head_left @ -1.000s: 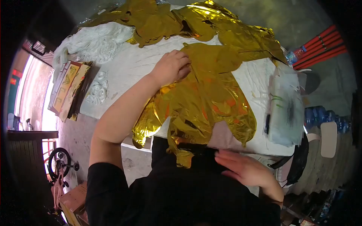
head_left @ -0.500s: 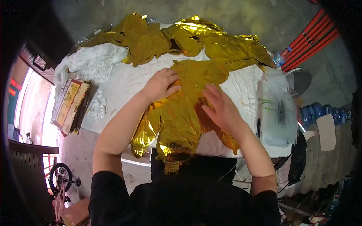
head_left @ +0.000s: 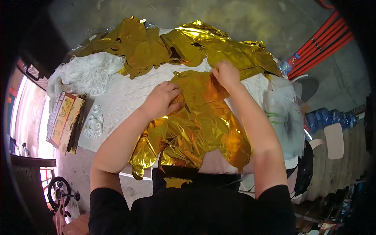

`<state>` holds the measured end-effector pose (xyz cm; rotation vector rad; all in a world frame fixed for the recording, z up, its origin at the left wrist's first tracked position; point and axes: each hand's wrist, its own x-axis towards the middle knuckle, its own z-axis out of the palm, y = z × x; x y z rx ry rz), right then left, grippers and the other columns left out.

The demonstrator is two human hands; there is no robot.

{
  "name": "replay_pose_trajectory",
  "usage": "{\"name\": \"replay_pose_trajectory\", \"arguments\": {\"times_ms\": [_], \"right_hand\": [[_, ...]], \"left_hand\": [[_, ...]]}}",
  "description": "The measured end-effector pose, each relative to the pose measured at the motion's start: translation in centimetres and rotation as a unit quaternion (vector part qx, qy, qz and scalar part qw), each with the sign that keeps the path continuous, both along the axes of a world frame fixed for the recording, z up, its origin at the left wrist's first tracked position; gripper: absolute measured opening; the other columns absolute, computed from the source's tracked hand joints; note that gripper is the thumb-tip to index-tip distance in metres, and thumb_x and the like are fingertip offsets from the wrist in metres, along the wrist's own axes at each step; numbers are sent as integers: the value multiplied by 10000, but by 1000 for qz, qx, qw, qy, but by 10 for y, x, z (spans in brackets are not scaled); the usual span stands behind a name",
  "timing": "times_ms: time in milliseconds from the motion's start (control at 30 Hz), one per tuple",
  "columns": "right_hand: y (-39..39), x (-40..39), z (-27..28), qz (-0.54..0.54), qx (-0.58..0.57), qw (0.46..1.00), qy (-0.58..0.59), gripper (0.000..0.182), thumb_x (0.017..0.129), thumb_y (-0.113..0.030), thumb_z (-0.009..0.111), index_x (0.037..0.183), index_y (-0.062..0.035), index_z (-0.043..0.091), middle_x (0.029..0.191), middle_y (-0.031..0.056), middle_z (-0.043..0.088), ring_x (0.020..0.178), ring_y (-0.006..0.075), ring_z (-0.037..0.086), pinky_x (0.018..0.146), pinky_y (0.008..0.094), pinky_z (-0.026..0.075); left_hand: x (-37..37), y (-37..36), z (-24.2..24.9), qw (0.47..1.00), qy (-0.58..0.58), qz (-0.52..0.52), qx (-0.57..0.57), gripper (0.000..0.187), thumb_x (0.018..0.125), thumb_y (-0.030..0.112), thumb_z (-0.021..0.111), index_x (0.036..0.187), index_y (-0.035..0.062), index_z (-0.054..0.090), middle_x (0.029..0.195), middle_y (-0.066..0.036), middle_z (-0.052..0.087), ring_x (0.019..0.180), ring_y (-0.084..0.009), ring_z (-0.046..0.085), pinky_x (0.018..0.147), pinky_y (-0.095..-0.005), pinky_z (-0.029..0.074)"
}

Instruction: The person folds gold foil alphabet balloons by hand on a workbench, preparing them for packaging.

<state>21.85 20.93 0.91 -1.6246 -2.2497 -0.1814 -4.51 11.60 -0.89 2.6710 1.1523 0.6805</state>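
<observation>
A flat, uninflated gold foil balloon (head_left: 184, 131) lies wrinkled across the near middle of the table, its lower lobes hanging over the front edge. On its left upper side rests my left hand (head_left: 161, 100), thumb apart from the slightly bent fingers. My right hand (head_left: 227, 76) pinches the balloon's upper right edge, with the fingertips partly hidden. Beyond both hands, a heap of more gold foil balloons (head_left: 143, 49) covers the far side of the table.
White string (head_left: 92, 70) lies bundled at the left, near small string coils (head_left: 94, 124) and stacked cardboard pieces (head_left: 64, 121). Clear plastic sheets (head_left: 284, 117) cover the table's right end. A plastic bottle (head_left: 290, 64) stands by red poles (head_left: 321, 45).
My right hand has moved up from the middle of the balloon to its upper right edge and closed on it. The foil's right side has shifted; my left hand stays on the left side.
</observation>
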Motion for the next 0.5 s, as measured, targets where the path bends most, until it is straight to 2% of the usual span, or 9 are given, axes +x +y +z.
{"name": "replay_pose_trajectory", "arguments": {"times_ms": [133,200,233,300,333,367,433,467,500], "right_hand": [[36,-3,-22,-20,5,998,-62,205,793,-257,653,890,-78,679,939,137,636,904,319,621,760,430,518],[50,3,-34,-32,53,993,-101,242,794,-278,632,779,-40,675,855,143,645,835,338,625,702,448,506],[51,2,-31,-29,51,993,-102,242,794,-278,632,779,-40,675,855,143,645,835,338,625,702,448,506],[48,3,-19,-110,-52,986,118,170,767,-191,667,746,-23,658,682,107,626,667,276,629,604,393,487],[66,23,-39,-27,-93,952,292,118,748,-99,701,688,-36,621,573,43,572,534,160,553,512,312,426],[69,27,-40,-29,-94,952,289,118,748,-99,701,688,-36,621,573,43,572,534,160,553,512,312,426],[73,31,-38,-55,-193,855,478,207,741,-70,743,635,-76,566,575,-10,537,514,79,475,476,255,377],[73,33,-34,-34,-224,823,520,258,764,-117,750,624,-110,534,585,-8,548,480,85,460,455,255,365],[73,35,-30,-35,-225,824,519,258,764,-117,750,624,-110,534,585,-8,548,480,85,460,455,255,365]], "left_hand": [[0,0,1,1000,-18,-9,-19,374,769,214,698,1072,10,616,1096,-121,580,1043,-308,518,904,-389,445],[0,1,-3,999,-40,-8,-7,352,768,250,704,1031,31,622,1059,-95,581,1019,-291,522,896,-383,436],[0,2,-5,998,-61,-11,4,334,767,286,709,991,52,628,1022,-69,582,996,-275,526,888,-378,428],[-1,2,-4,998,-58,-7,-6,338,765,289,711,991,51,628,1024,-69,583,997,-275,526,887,-378,427],[0,2,-3,998,-53,-8,-13,342,764,292,713,992,51,629,1025,-69,583,999,-275,525,887,-378,426],[1,2,-2,998,-55,-10,-15,342,764,292,713,992,51,629,1025,-69,583,999,-275,525,887,-378,426],[0,1,0,998,-50,-14,-32,349,761,224,712,1018,6,623,1069,-113,584,1016,-310,526,886,-384,435],[0,2,0,998,-52,-13,-32,349,761,224,712,1018,6,623,1069,-113,584,1016,-310,526,886,-384,435],[0,1,0,998,-54,-15,-27,349,761,223,712,1019,5,623,1071,-114,583,1017,-311,525,887,-385,435]]}}
